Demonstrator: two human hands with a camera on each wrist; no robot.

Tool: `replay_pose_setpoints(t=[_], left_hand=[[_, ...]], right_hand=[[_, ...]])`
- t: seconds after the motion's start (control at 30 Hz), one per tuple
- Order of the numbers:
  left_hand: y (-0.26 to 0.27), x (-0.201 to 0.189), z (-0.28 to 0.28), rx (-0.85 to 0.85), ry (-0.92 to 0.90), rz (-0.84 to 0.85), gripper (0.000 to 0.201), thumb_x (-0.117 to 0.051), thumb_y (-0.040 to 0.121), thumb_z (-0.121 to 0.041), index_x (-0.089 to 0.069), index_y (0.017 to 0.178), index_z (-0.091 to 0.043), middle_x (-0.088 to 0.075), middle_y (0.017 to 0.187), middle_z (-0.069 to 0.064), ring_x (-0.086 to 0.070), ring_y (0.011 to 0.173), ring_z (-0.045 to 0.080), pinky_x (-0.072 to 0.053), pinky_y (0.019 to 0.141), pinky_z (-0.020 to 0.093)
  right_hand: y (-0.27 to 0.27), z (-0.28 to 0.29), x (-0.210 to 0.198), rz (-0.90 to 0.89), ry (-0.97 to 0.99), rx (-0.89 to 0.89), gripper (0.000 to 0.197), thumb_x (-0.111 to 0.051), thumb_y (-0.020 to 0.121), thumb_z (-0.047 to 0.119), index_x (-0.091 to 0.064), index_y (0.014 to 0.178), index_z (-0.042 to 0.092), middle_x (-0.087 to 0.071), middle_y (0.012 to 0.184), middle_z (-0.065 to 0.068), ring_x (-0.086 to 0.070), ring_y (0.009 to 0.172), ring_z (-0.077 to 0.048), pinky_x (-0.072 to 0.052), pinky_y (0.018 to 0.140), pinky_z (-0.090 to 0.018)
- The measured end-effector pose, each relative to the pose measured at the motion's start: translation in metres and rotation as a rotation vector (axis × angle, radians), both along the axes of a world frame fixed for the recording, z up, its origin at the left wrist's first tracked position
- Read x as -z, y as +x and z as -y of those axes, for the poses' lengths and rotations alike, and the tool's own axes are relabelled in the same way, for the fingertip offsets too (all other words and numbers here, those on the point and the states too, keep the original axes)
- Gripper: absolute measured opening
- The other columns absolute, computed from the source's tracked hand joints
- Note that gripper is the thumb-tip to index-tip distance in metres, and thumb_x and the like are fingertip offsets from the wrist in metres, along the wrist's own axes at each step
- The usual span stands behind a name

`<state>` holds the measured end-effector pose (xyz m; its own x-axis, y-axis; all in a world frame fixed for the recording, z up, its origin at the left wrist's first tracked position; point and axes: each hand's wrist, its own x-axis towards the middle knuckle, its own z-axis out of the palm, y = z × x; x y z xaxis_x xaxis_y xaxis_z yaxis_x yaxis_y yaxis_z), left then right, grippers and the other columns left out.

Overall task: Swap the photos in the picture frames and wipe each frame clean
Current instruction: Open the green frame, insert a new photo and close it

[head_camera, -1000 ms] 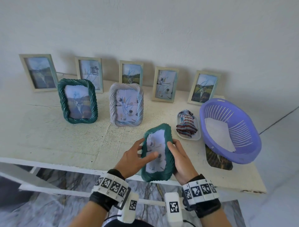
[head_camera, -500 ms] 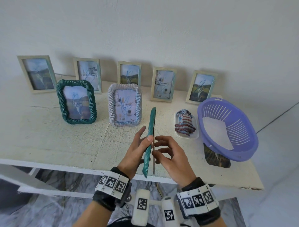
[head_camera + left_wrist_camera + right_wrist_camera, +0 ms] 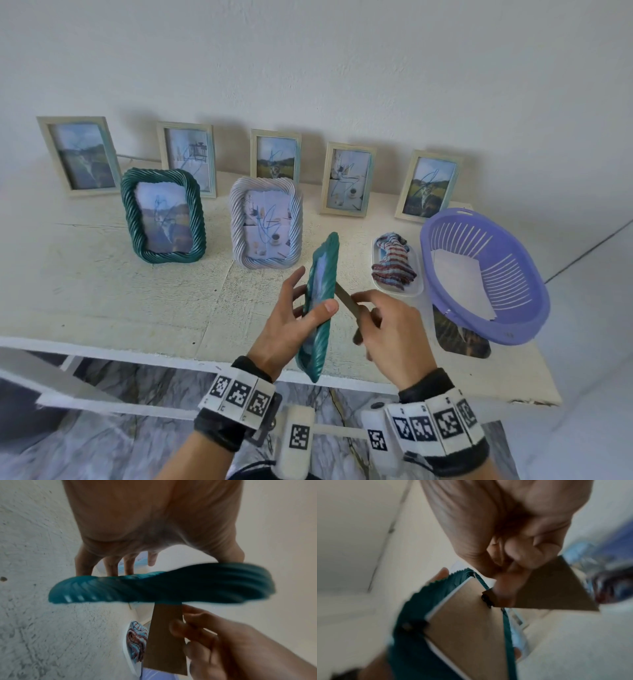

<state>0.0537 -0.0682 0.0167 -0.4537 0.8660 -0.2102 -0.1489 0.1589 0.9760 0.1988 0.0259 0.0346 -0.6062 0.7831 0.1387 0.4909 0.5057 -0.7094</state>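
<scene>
A green rope-pattern picture frame [image 3: 320, 301] is held edge-on above the table's front edge. My left hand [image 3: 294, 318] grips it, thumb on the near rim and fingers on its front. My right hand [image 3: 383, 322] pinches the brown easel stand [image 3: 346, 299] on the frame's back and holds it swung out. In the left wrist view the frame [image 3: 163, 586] crosses the picture and the stand [image 3: 164, 638] hangs below it. The right wrist view shows the brown backing board [image 3: 467, 615], the stand [image 3: 553, 588] and a black clip [image 3: 412, 626].
On the white table [image 3: 102, 291] stand a green rope frame [image 3: 163, 216], a white rope frame [image 3: 266, 222] and several plain frames [image 3: 347, 183] along the wall. A striped cloth [image 3: 394, 262] lies on a small tray. A purple basket [image 3: 486, 274] sits right, over a loose photo [image 3: 462, 339].
The frame was turned from face-up to edge-on. My right hand left its rim and went behind it, taking the easel stand and swinging it out from the back.
</scene>
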Motion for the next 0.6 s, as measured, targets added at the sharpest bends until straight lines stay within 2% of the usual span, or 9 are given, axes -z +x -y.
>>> replay_pose_setpoints(t=[0.1, 0.17, 0.23, 0.3, 0.37, 0.43, 0.5, 0.57, 0.6], left_hand=[[0.002, 0.005, 0.001, -0.035, -0.015, -0.197, 0.117, -0.073, 0.049, -0.076, -0.019, 0.148, -0.042, -0.034, 0.149, -0.01, -0.037, 0.134, 0.009, -0.037, 0.11, 0.038], [0.002, 0.01, 0.001, -0.051, 0.004, -0.329, 0.121, -0.073, 0.05, -0.078, -0.014, 0.149, -0.042, -0.027, 0.149, -0.016, -0.027, 0.136, -0.004, -0.029, 0.112, 0.031], [0.002, 0.013, 0.001, -0.036, 0.038, -0.446, 0.119, -0.074, 0.054, -0.072, -0.009, 0.149, -0.044, -0.021, 0.148, -0.021, -0.019, 0.135, -0.012, -0.025, 0.107, 0.019], [0.001, 0.013, 0.002, -0.021, 0.074, -0.495, 0.113, -0.075, 0.058, -0.068, -0.009, 0.147, -0.047, -0.021, 0.148, -0.023, -0.02, 0.137, -0.011, -0.025, 0.104, 0.01], [-0.002, 0.01, 0.001, -0.038, 0.106, -0.407, 0.105, -0.071, 0.062, -0.069, -0.012, 0.147, -0.047, -0.031, 0.144, -0.024, -0.034, 0.13, -0.011, -0.038, 0.097, 0.012], [-0.007, 0.001, -0.004, -0.093, 0.121, -0.256, 0.091, -0.063, 0.072, -0.07, -0.018, 0.147, -0.043, -0.047, 0.132, -0.022, -0.051, 0.114, -0.012, -0.048, 0.083, 0.014], [-0.015, -0.007, -0.013, -0.113, 0.136, -0.135, 0.069, -0.052, 0.085, -0.063, -0.033, 0.143, -0.032, -0.063, 0.119, -0.01, -0.061, 0.102, -0.007, -0.052, 0.077, 0.014], [-0.024, -0.015, -0.027, -0.078, 0.14, -0.111, 0.053, -0.043, 0.085, -0.057, -0.05, 0.13, -0.029, -0.067, 0.116, -0.006, -0.063, 0.101, -0.004, -0.054, 0.084, 0.019], [-0.028, -0.018, -0.035, -0.047, 0.13, -0.119, 0.051, -0.04, 0.086, -0.061, -0.053, 0.126, -0.032, -0.065, 0.118, -0.007, -0.062, 0.105, -0.003, -0.053, 0.09, 0.024]], right_hand=[[-0.006, 0.004, -0.003, -0.311, -0.543, 0.081, 0.022, -0.05, 0.098, 0.023, -0.067, 0.107, 0.012, -0.073, 0.079, -0.005, -0.069, 0.06, -0.023, -0.053, 0.053, -0.038], [-0.009, 0.005, -0.006, -0.447, -0.871, 0.102, 0.041, -0.05, 0.095, 0.044, -0.067, 0.107, 0.009, -0.074, 0.087, -0.01, -0.07, 0.072, -0.024, -0.053, 0.065, -0.039], [-0.011, 0.002, -0.005, -0.547, -1.05, 0.081, 0.056, -0.048, 0.086, 0.056, -0.067, 0.109, 0.009, -0.073, 0.094, -0.012, -0.069, 0.08, -0.023, -0.052, 0.076, -0.039], [-0.012, -0.003, -0.002, -0.644, -1.087, 0.008, 0.056, -0.046, 0.089, 0.056, -0.064, 0.121, 0.014, -0.069, 0.113, -0.012, -0.066, 0.104, -0.026, -0.048, 0.093, -0.044], [-0.013, -0.011, -0.003, -0.737, -1.138, -0.067, 0.054, -0.038, 0.097, 0.052, -0.056, 0.132, 0.015, -0.061, 0.129, -0.015, -0.057, 0.12, -0.032, -0.039, 0.104, -0.048], [-0.013, -0.021, -0.005, -0.786, -1.211, -0.092, 0.054, -0.029, 0.101, 0.048, -0.052, 0.135, 0.012, -0.057, 0.132, -0.017, -0.054, 0.123, -0.034, -0.039, 0.105, -0.051], [-0.016, -0.035, -0.004, -0.79, -1.206, -0.069, 0.052, -0.026, 0.102, 0.043, -0.053, 0.134, 0.012, -0.059, 0.131, -0.016, -0.056, 0.122, -0.032, -0.04, 0.105, -0.051], [-0.021, -0.052, -0.001, -0.74, -1.132, -0.023, 0.049, -0.029, 0.102, 0.04, -0.053, 0.134, 0.011, -0.061, 0.129, -0.013, -0.057, 0.12, -0.03, -0.039, 0.105, -0.05], [-0.024, -0.061, 0.0, -0.722, -1.105, -0.005, 0.048, -0.03, 0.101, 0.038, -0.055, 0.132, 0.011, -0.063, 0.126, -0.012, -0.059, 0.117, -0.029, -0.042, 0.103, -0.048]])
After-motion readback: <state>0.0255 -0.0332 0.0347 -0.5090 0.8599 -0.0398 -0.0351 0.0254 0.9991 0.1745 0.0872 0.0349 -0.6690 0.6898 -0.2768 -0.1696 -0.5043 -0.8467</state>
